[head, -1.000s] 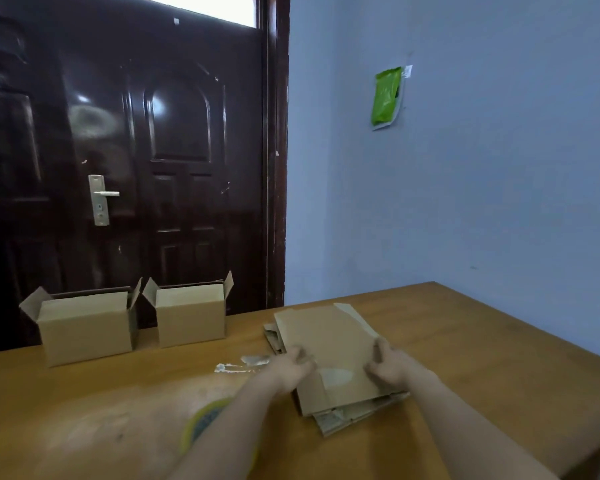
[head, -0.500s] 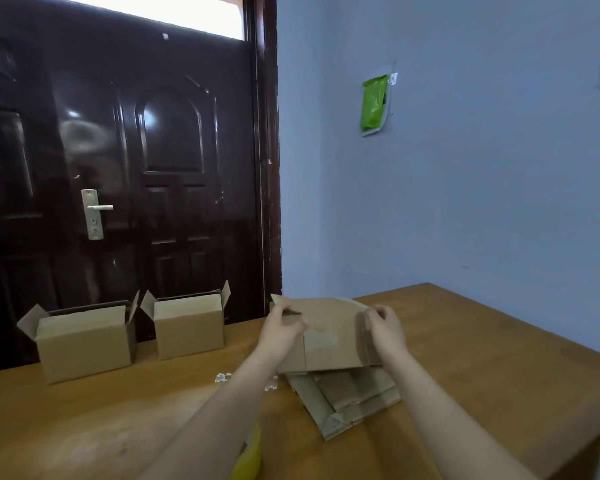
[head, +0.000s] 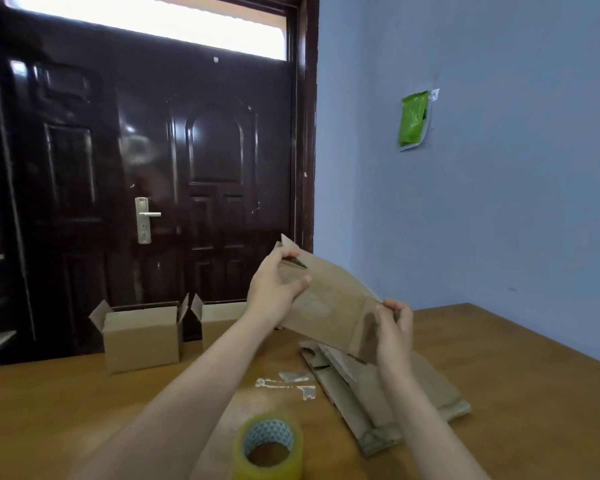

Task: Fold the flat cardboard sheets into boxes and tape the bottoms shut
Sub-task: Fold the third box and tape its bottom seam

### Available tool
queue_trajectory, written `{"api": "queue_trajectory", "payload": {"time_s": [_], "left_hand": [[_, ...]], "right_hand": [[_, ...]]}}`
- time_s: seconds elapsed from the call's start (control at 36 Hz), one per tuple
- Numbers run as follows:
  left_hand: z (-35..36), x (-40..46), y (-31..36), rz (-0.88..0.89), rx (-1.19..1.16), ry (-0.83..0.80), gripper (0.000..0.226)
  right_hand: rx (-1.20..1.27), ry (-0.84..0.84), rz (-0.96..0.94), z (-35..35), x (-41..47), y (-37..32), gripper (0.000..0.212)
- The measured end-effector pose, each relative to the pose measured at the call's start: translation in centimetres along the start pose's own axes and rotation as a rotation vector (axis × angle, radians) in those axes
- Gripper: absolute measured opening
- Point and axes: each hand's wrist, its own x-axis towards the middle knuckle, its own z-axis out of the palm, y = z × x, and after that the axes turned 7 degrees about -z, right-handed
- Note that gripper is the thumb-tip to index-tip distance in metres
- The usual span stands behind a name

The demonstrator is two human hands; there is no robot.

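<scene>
Head view: we looked down across a wooden table toward a dark door and a blue wall.
Sheet: one flat cardboard sheet was up in the air between both hands, above the stack, tilted with its far left corner highest.
Left hand: our left hand pinched the sheet's upper left edge, thumb on the near face, fingers curled over the top corner. We judged this hold was meant to pull the panels apart.
Right hand: our right hand gripped the lower right edge, fingers wrapped round it. Probably the counter-hold for opening the sheet into a tube.
Stack: the remaining flat sheets lay on the table under the right forearm, kept within reach.
Boxes: two folded boxes stood side by side at the table's far edge with top flaps open; the second was partly hidden by the left arm. We took them for finished work parked clear of the hands.
Tape: the roll sat near the front edge, between the forearms, ready for the bottoms.
Scraps: white bits lay just left of the stack; what they were we could not tell.
Stage: folding barely begun on this sheet; taping not yet due.
</scene>
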Motion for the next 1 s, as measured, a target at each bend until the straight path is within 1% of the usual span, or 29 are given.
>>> {"api": "queue_trajectory", "payload": {"time_s": [0.08,0.19,0.25,0.39,0.47,0.56,0.61,0.64,0.69,0.72,0.78,0.86,0.94,1.0], "left_hand": [[-2.8,0.0,0.8,0.047,0.058,0.022,0.033],[-6.4,0.0,1.4,0.114,0.178,0.074,0.030],[-8.1,0.1,1.5,0.142,0.234,0.095,0.030],[-11.9,0.2,1.9,0.184,0.408,0.143,0.029],[-14.0,0.6,2.2,0.183,0.489,0.140,0.033],[-15.9,0.6,2.6,0.180,0.564,0.097,0.038],[-16.7,0.4,2.6,0.174,0.607,0.058,0.038],[-17.1,0.4,2.5,0.177,0.631,0.040,0.038],[-17.6,0.2,1.9,0.189,0.676,0.008,0.039],[-17.8,0.1,1.5,0.194,0.691,-0.011,0.039],[-18.0,0.0,0.4,0.205,0.703,-0.052,0.039],[-18.0,-0.3,-1.8,0.193,0.694,-0.110,0.050],[-18.5,-0.5,-4.6,0.139,0.637,-0.096,0.053],[-18.8,-0.9,-6.3,0.081,0.603,-0.087,0.051]], "right_hand": [[0.073,-0.056,0.067,1.4,-1.4,-0.2,0.006],[0.083,-0.214,0.105,3.4,-3.6,0.4,0.003],[0.079,-0.269,0.118,4.5,-4.4,0.9,0.006],[-0.056,-0.361,0.117,7.1,-5.3,2.1,0.015],[-0.124,-0.350,0.112,7.9,-5.5,2.2,0.014],[-0.126,-0.229,0.057,8.7,-5.0,2.1,0.019],[-0.128,-0.160,0.048,9.2,-4.5,1.8,0.016],[-0.127,-0.164,0.059,9.4,-4.3,1.8,0.025],[-0.114,-0.224,0.084,10.0,-4.0,2.3,0.046],[-0.095,-0.266,0.089,10.4,-4.1,2.2,0.052],[-0.049,-0.362,0.106,11.3,-4.6,2.1,0.056],[-0.003,-0.483,0.130,12.5,-6.0,2.4,0.048],[0.024,-0.450,0.135,13.4,-7.3,3.5,0.032],[0.019,-0.429,0.142,13.9,-8.0,4.7,0.031]]}}
